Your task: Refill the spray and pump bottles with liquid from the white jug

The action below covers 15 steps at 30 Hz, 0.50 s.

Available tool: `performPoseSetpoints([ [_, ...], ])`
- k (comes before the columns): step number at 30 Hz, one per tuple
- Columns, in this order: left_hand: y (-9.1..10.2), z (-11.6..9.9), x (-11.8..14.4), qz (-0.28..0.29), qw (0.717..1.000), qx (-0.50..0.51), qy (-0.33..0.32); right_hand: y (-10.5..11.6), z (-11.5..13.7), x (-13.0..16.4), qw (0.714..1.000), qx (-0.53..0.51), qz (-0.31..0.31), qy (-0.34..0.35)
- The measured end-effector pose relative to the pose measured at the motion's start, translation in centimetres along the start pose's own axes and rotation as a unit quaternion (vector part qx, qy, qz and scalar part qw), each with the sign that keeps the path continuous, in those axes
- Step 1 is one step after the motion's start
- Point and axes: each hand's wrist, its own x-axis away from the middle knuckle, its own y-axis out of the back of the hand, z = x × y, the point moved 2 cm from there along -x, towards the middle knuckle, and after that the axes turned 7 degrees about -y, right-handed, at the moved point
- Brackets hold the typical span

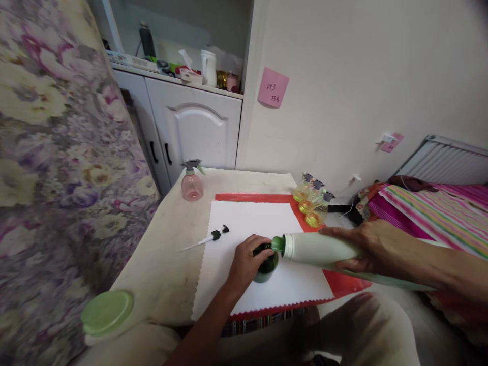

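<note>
My left hand (246, 263) grips a small dark green bottle (267, 266) that stands on a white sheet (244, 223). My right hand (368, 246) holds a large pale green bottle (324, 250) tipped on its side, its green spout (278, 244) touching the small bottle's mouth. A black pump head with a long white tube (213, 237) lies on the table just left of the sheet, apart from both hands.
A red mat (345, 282) lies under the white sheet. A pink spray bottle (191, 182) stands at the table's far left; three yellow spray bottles (313, 203) stand at the far right. A green lid (107, 311) rests at the near left corner. White cabinet (194, 132) behind.
</note>
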Motion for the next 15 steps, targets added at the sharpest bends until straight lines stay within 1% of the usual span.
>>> performPoseSetpoints([
  [15, -0.08, 0.1, 0.09, 0.0, 1.0, 0.011, 0.006, 0.21, 0.09, -0.02, 1.0, -0.008, -0.012, 0.008],
])
